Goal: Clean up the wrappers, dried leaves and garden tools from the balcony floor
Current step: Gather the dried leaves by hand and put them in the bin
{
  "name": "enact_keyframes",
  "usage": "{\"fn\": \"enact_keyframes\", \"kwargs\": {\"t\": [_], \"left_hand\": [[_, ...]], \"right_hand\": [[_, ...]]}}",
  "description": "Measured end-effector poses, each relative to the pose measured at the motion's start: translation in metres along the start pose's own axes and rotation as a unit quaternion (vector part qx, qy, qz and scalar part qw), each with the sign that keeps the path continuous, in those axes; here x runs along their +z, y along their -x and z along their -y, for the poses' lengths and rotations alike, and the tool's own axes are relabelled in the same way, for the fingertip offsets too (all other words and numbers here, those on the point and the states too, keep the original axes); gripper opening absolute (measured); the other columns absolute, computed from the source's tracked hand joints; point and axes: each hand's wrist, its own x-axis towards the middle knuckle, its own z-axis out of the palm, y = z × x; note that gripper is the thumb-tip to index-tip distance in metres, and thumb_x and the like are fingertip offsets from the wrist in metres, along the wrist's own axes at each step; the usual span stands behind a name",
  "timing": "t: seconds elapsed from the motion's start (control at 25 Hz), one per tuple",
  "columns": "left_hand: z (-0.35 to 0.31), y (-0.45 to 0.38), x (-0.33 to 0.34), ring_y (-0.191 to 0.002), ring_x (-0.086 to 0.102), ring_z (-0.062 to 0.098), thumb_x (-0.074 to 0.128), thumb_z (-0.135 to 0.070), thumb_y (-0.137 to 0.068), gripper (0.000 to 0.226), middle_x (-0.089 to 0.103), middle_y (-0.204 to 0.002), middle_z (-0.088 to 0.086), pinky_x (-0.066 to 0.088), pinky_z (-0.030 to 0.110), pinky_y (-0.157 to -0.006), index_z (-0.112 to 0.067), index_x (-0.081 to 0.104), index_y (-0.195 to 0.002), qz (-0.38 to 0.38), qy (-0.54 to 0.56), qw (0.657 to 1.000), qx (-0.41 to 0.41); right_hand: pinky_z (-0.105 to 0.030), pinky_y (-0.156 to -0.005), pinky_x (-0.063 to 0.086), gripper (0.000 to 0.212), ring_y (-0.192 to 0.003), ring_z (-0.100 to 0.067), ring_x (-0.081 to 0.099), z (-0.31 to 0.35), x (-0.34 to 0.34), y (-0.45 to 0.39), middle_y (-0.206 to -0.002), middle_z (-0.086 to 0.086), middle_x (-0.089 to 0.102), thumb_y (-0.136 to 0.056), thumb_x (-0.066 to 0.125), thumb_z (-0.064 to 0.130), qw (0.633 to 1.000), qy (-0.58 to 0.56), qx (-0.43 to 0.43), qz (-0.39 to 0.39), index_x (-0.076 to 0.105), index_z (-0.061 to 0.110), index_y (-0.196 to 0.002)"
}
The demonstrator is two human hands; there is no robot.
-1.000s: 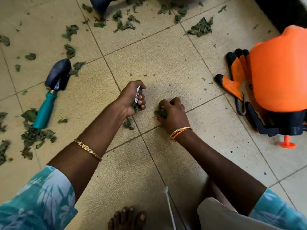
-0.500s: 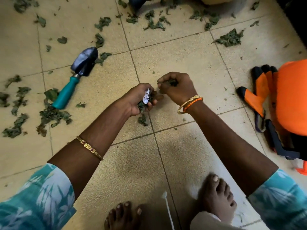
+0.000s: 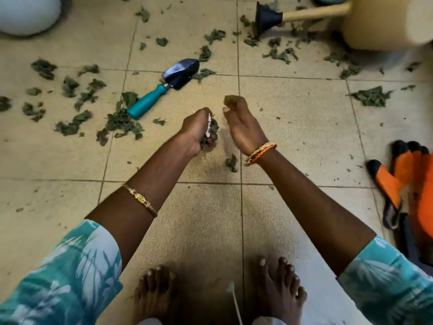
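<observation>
Green leaf bits (image 3: 212, 130) + a white wrapper (image 3: 208, 127) now bunched in my left hand (image 3: 199, 130); right hand (image 3: 239, 124) just handed its pinch over, loosely curled, empty (lots still scattered).

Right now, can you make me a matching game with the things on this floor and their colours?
Things:
1. trowel handle
2. gloves
3. leaves
4. plunger cup

Colours:
A. green
B. black
C. teal
D. orange and black

Pairs: 1-C, 2-D, 3-A, 4-B
</observation>
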Motion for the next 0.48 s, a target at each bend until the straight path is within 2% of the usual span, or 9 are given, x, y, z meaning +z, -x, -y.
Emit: {"fn": "enact_keyframes", "kwargs": {"t": [0.04, 0.12, 0.2, 0.24, 0.28, 0.32, 0.4, 0.48], "left_hand": [[0.001, 0.004, -0.01, -0.033, 0.038, 0.012, 0.04, -0.017, -0.088, 0.029, 0.043, -0.046, -0.001, 0.028, 0.014, -0.038, -0.017, 0.041, -0.06, 0.001, -0.005, 1.0, -0.01], [0.0, 0.012, -0.033, -0.032, 0.039, 0.011, 0.04, -0.018, -0.087, 0.029, 0.042, -0.045, -0.002, 0.027, 0.012, -0.037, -0.017, 0.039, -0.058, 0.007, -0.003, 0.999, -0.033], [0.001, 0.019, -0.053, -0.034, 0.042, 0.01, 0.04, -0.018, -0.088, 0.028, 0.044, -0.052, 0.0, 0.028, 0.013, -0.037, -0.016, 0.04, -0.06, 0.007, 0.017, 0.999, -0.046], [0.002, 0.022, -0.062, -0.035, 0.042, 0.009, 0.04, -0.017, -0.088, 0.026, 0.048, -0.055, 0.001, 0.028, 0.012, -0.036, -0.015, 0.041, -0.062, 0.009, 0.029, 0.998, -0.049], [0.004, 0.024, -0.068, -0.036, 0.041, 0.008, 0.039, -0.015, -0.087, 0.024, 0.053, -0.057, 0.002, 0.029, 0.012, -0.035, -0.015, 0.041, -0.064, 0.015, 0.04, 0.998, -0.054], [0.007, 0.024, -0.072, -0.036, 0.041, 0.007, 0.039, -0.014, -0.087, 0.023, 0.058, -0.058, 0.002, 0.029, 0.012, -0.035, -0.015, 0.041, -0.065, 0.023, 0.05, 0.997, -0.062], [0.013, 0.022, -0.077, -0.036, 0.041, 0.006, 0.038, -0.013, -0.089, 0.021, 0.061, -0.058, 0.001, 0.029, 0.012, -0.033, -0.014, 0.043, -0.068, 0.039, 0.065, 0.994, -0.077], [0.019, 0.018, -0.079, -0.035, 0.041, 0.005, 0.037, -0.013, -0.091, 0.023, 0.058, -0.055, -0.001, 0.029, 0.013, -0.032, -0.012, 0.047, -0.071, 0.051, 0.064, 0.993, -0.089]], "right_hand": [[-0.026, -0.099, 0.037, 0.033, -0.119, -0.019, 0.047, -0.009, -0.006, -0.001, -0.131, -0.011, 0.05, -0.099, 0.04, 0.018, 0.999, 0.045, -0.004, 0.006, 0.046, 0.01, -0.13], [-0.023, -0.103, 0.029, 0.039, -0.13, -0.023, 0.037, -0.031, -0.011, 0.009, -0.141, -0.011, 0.041, -0.094, 0.05, 0.02, 0.977, 0.191, -0.005, 0.091, 0.047, 0.011, -0.132], [-0.037, -0.111, 0.025, 0.051, -0.137, -0.031, 0.025, -0.055, 0.001, 0.03, -0.149, -0.013, 0.031, -0.09, 0.058, 0.023, 0.938, 0.309, 0.0, 0.158, 0.043, 0.015, -0.137], [-0.044, -0.111, 0.028, 0.05, -0.137, -0.036, 0.025, -0.063, 0.011, 0.044, -0.149, -0.015, 0.031, -0.089, 0.06, 0.018, 0.929, 0.341, -0.022, 0.139, 0.045, 0.014, -0.136], [-0.051, -0.105, 0.037, 0.046, -0.13, -0.042, 0.034, -0.071, 0.02, 0.055, -0.143, -0.02, 0.039, -0.086, 0.062, 0.007, 0.926, 0.36, -0.073, 0.086, 0.053, 0.011, -0.13], [-0.053, -0.091, 0.048, 0.04, -0.116, -0.046, 0.047, -0.08, 0.027, 0.063, -0.13, -0.023, 0.052, -0.08, 0.065, -0.004, 0.923, 0.362, -0.125, 0.029, 0.062, 0.005, -0.118], [-0.046, -0.066, 0.057, 0.026, -0.087, -0.042, 0.061, -0.086, 0.032, 0.068, -0.099, -0.022, 0.066, -0.07, 0.069, -0.013, 0.926, 0.329, -0.183, -0.041, 0.071, -0.002, -0.093], [-0.042, -0.063, 0.057, 0.016, -0.077, -0.037, 0.063, -0.082, 0.027, 0.059, -0.085, -0.018, 0.068, -0.07, 0.069, -0.012, 0.931, 0.298, -0.203, -0.058, 0.072, -0.002, -0.082]]}}
